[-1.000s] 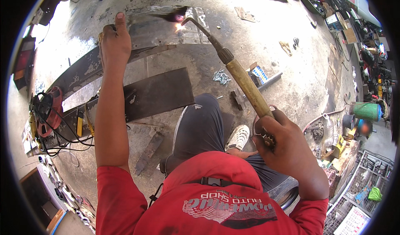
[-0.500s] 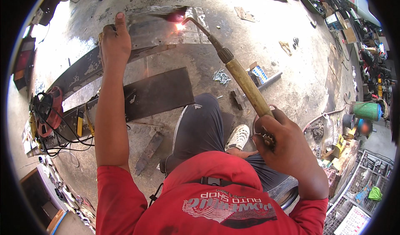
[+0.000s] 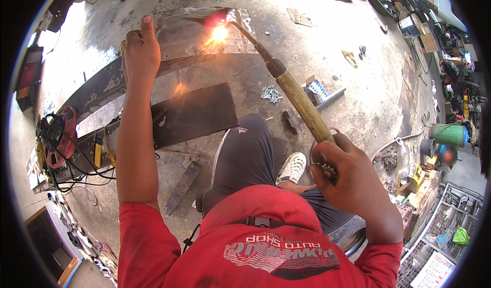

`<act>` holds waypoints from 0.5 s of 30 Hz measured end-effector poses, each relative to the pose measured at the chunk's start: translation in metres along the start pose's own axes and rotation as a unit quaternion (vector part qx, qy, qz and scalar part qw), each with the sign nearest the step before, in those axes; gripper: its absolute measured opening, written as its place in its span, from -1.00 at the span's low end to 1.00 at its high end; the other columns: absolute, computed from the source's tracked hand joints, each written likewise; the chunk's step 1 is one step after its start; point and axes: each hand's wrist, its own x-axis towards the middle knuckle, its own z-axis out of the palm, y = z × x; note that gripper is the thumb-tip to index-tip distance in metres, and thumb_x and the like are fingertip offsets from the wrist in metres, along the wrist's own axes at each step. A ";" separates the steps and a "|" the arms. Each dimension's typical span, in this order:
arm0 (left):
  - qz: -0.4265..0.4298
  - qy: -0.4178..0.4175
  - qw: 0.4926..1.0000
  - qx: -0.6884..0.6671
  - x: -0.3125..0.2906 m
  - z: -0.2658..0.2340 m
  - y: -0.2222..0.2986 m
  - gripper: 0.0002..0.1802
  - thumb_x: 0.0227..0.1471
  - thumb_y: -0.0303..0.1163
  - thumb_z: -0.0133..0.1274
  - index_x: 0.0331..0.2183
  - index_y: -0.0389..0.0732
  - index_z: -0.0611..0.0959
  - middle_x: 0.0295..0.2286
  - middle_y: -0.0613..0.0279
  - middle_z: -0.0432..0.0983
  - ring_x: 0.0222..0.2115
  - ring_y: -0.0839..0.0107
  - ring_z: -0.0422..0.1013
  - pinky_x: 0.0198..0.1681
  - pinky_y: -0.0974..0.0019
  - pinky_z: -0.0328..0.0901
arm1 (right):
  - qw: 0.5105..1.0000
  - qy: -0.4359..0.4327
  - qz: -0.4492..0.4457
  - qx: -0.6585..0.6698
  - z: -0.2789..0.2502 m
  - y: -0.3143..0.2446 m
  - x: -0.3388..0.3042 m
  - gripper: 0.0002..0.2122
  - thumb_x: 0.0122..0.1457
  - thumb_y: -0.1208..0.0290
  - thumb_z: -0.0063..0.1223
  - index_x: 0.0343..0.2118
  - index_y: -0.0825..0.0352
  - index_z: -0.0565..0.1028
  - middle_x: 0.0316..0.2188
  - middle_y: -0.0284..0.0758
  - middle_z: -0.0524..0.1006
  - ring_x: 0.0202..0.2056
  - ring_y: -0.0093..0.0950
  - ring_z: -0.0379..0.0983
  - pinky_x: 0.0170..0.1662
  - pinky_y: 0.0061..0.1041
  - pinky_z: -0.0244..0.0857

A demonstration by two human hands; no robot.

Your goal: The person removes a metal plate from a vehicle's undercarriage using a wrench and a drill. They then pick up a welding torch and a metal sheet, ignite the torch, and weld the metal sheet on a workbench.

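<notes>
My right hand is closed around the knobbed end of a gas welding torch. The torch slants up and left, and its bent nozzle ends at a bright orange flame on a thin grey metal sheet. Small sparks and a red glow surround that spot. At the sheet's left end, my left hand is closed with its thumb pointing up; its fingers curl round the edge, partly hidden. The sheet lies along a dark curved metal panel with flaking paint. Nearer me is a dark flat metal plate.
A red power tool with a black cord rests at the left. Right of the plate lie a pile of nails, a hammer and a small box. A green gas cylinder and wire racks stand along the right.
The flame spot is larger and brighter, with more orange sparks, and an orange glow shows over the plate. The torch has shifted very slightly left. My left hand has stayed in place.
</notes>
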 end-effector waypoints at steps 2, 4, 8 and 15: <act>-0.003 0.003 1.000 -0.002 -0.001 0.000 0.000 0.08 0.26 0.52 -0.43 0.07 -0.41 0.52 -0.02 -0.34 0.56 0.08 -0.20 0.47 0.14 -0.09 0.34 | 1.000 0.000 -0.001 -0.002 0.001 0.000 0.001 -0.81 0.20 0.41 0.23 -0.14 0.21 0.52 -0.28 -0.10 0.48 -0.31 0.02 0.57 -0.24 -0.05 0.49; 0.001 -0.001 1.000 -0.004 0.000 -0.001 0.000 0.06 0.27 0.51 -0.42 0.06 -0.40 0.53 -0.03 -0.33 0.57 0.07 -0.20 0.48 0.14 -0.10 0.34 | 1.000 -0.002 0.003 -0.002 0.001 0.000 0.002 -0.81 0.20 0.41 0.23 -0.14 0.21 0.52 -0.28 -0.10 0.48 -0.31 0.02 0.57 -0.24 -0.04 0.49; -0.002 -0.013 1.000 -0.014 -0.003 -0.003 0.004 0.05 0.27 0.50 -0.40 0.05 -0.39 0.53 -0.04 -0.32 0.58 0.06 -0.20 0.48 0.13 -0.10 0.34 | 1.000 -0.004 0.004 0.001 0.001 0.001 0.003 -0.80 0.20 0.40 0.23 -0.13 0.22 0.52 -0.27 -0.10 0.48 -0.32 0.02 0.57 -0.24 -0.04 0.49; 0.010 -0.001 1.000 -0.014 -0.002 -0.001 0.002 0.05 0.26 0.52 -0.41 0.04 -0.38 0.54 -0.05 -0.30 0.58 0.06 -0.19 0.49 0.14 -0.10 0.33 | 1.000 0.000 -0.003 0.003 0.001 0.002 0.003 -0.80 0.19 0.40 0.25 -0.14 0.23 0.52 -0.28 -0.09 0.48 -0.33 0.03 0.56 -0.25 -0.04 0.49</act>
